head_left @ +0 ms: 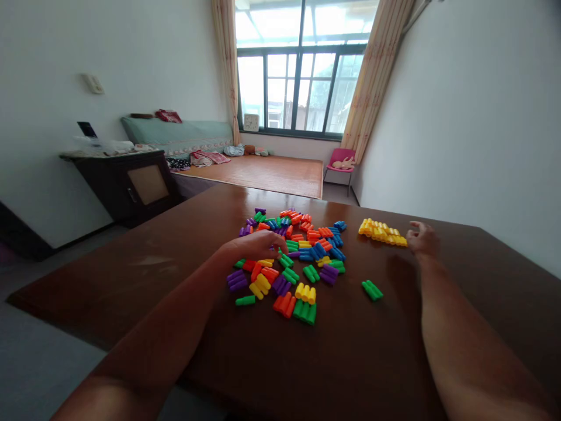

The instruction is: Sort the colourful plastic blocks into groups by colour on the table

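My left hand (263, 241) hovers over the near left part of a loose heap of coloured plastic building blocks, each a row of short tubes. Its fingers are bent downward and slightly apart, just above a green block (286, 259); their undersides are hidden. At the right, my right hand (423, 238) is beside the right end of a joined row of yellow blocks (382, 232). The fingers are loosely bent and apart, with nothing visible between them; whether they touch the row I cannot tell. A single green block (372, 290) lies between the heap and my right forearm.
Orange blocks (286, 304), blue blocks (319, 252) and purple blocks (237, 280) are scattered over the dark brown table (350, 351). Beyond its far edge stand a low bed (280, 172) and a pink chair (340, 156). A dark cabinet (118, 181) is at the left.
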Demonstrator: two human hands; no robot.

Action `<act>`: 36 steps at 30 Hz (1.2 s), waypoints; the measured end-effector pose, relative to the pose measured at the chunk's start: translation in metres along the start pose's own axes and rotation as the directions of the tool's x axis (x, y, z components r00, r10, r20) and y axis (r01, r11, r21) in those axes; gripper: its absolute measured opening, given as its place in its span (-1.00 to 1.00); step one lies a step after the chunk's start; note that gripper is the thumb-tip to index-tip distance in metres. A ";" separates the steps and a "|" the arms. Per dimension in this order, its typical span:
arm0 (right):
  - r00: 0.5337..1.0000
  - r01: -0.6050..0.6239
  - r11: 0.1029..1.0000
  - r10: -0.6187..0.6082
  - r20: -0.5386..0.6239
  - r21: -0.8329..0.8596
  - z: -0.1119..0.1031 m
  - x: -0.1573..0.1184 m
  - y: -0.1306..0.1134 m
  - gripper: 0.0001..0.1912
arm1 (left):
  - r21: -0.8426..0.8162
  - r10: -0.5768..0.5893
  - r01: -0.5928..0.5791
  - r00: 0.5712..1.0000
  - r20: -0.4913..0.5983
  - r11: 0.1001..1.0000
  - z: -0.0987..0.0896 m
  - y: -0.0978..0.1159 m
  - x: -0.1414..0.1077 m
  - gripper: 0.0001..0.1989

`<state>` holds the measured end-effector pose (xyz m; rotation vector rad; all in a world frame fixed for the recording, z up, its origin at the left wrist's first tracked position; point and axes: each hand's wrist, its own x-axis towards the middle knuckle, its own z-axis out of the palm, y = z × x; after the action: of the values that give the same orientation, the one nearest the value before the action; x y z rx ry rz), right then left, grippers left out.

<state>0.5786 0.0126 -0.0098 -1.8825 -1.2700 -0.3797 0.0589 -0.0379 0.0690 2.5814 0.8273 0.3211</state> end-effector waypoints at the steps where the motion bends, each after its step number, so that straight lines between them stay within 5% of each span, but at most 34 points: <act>1: 1.000 0.022 1.000 -0.022 0.002 0.002 -0.001 0.001 -0.007 -0.59 | 0.041 0.015 -0.017 0.999 0.049 0.999 0.001 0.004 0.000 -0.76; 5: 0.992 0.124 0.992 -0.124 0.017 0.015 -0.008 0.001 -0.036 -0.60 | 0.123 -0.077 0.061 0.989 0.128 0.991 -0.005 0.014 -0.006 -0.77; 10: 0.974 0.225 0.973 -0.226 0.019 0.057 -0.017 -0.002 -0.066 -0.59 | 0.066 -0.242 0.233 0.934 0.264 0.970 -0.035 0.013 -0.025 -0.68; 14: 0.956 0.288 0.949 -0.293 0.021 0.124 -0.020 -0.004 -0.084 -0.61 | -0.004 -0.177 0.191 0.915 0.362 0.982 -0.037 0.018 -0.027 -0.62; 18: 0.938 0.343 0.924 -0.346 -0.017 0.170 -0.021 -0.005 -0.095 -0.65 | 0.093 -0.159 0.131 0.888 0.431 0.987 -0.023 0.025 -0.019 -0.71; 22: 0.939 0.337 0.914 -0.345 -0.004 0.226 -0.026 -0.006 -0.107 -0.67 | 0.058 -0.125 0.113 0.945 0.303 0.992 -0.016 0.018 -0.014 -0.83; 26: 0.940 0.231 0.900 -0.304 0.153 0.370 -0.038 -0.014 -0.140 -0.69 | -0.204 -0.167 0.156 0.985 -0.041 0.967 -0.012 0.008 -0.006 -0.86; 28: 0.860 0.197 0.829 -0.402 0.314 0.523 -0.045 -0.025 -0.166 -0.71 | -0.467 -0.233 0.140 0.961 -0.149 0.873 -0.005 0.008 0.002 -0.80; 31: 0.616 0.183 0.671 -0.647 0.449 0.718 -0.055 -0.052 -0.210 -0.65 | -0.821 -0.322 0.051 0.932 -0.165 0.568 0.011 0.013 0.014 -0.70; 33: 0.498 0.157 0.592 -0.739 0.454 0.791 -0.058 -0.074 -0.236 -0.51 | -0.936 -0.365 0.015 0.923 -0.122 0.353 0.021 0.017 0.020 -0.65; 36: 0.469 0.178 0.487 -0.806 0.361 0.855 -0.058 -0.105 -0.262 -0.40 | -0.990 -0.382 -0.019 0.921 -0.071 0.138 0.030 0.023 0.025 -0.64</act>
<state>0.3132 -0.0555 0.0788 -0.7987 -2.1937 0.6487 0.1005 -0.0491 0.0544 1.1006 0.6427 0.8746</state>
